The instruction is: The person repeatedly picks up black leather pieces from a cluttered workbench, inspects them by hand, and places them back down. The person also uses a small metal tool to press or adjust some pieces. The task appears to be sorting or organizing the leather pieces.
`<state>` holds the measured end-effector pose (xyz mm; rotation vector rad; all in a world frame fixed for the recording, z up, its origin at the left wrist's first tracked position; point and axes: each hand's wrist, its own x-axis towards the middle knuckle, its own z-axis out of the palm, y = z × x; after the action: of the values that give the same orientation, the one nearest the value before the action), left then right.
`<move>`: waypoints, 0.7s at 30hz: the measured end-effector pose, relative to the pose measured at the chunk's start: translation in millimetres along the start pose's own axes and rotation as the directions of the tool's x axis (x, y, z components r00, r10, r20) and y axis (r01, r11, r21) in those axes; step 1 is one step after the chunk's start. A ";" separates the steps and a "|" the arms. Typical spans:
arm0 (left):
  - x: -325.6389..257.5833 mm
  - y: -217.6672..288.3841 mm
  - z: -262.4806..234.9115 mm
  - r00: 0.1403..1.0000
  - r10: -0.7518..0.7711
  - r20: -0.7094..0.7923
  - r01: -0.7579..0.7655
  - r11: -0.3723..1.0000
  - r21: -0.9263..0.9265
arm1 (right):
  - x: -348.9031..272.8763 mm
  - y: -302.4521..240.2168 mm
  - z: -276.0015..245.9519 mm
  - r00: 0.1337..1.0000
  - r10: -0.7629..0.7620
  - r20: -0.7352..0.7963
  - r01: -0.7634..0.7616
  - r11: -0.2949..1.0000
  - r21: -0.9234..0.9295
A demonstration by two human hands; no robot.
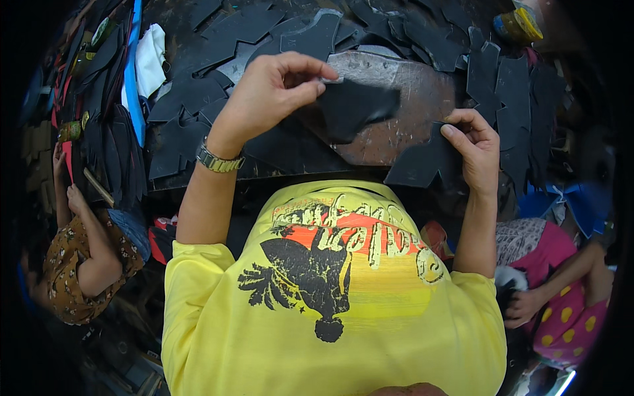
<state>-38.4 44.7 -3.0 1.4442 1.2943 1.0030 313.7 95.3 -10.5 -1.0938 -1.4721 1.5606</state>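
Observation:
My left hand (264,92), with a metal watch (220,160) on its wrist, is closed in a pinch at the upper left corner of a flat black cut-out piece (360,109). That piece is blurred and hangs over a worn brown board (429,86). To the right, my right hand (474,142) pinches the upper edge of another black cut-out piece (422,162), which has a notched lower edge and overlaps the board's near right side. A small whitish bit shows at my left fingertips; I cannot make out what it is.
Many loose black cut-outs (244,30) cover the table around the board, with more (515,99) along the right. At left are a blue strip (134,79) and white cloth (151,59). A yellow-rimmed container (518,26) stands far right. People sit at left (86,264) and right (561,284).

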 end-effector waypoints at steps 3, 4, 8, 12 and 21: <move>-5.8 -1.7 13.4 0.999 -0.018 -0.038 0.034 0.863 0.505 | 1.2 7.0 5.0 1.000 0.012 0.009 -0.011 0.998 -0.058; -7.5 -2.0 20.3 0.977 0.190 -0.099 -0.087 0.774 0.627 | 2.2 8.1 7.6 1.000 0.022 0.012 -0.022 0.997 -0.071; -17.3 -1.1 49.0 0.879 0.469 -0.092 -0.296 0.686 0.665 | 8.0 4.4 17.3 1.000 0.009 0.004 -0.009 0.998 -0.054; -18.0 -3.9 70.1 0.948 0.291 0.126 -0.315 0.903 0.290 | 14.7 0.2 25.1 0.999 0.019 0.037 -0.018 0.999 -0.034; -20.4 -15.7 85.1 0.918 0.368 0.150 -0.394 0.787 0.475 | 24.1 11.7 40.1 1.000 0.001 -0.008 -0.003 0.955 -0.298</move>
<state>37.4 15.3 -38.7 2.1868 1.3082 0.9116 268.0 100.9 -25.1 -1.2683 -1.7418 1.3612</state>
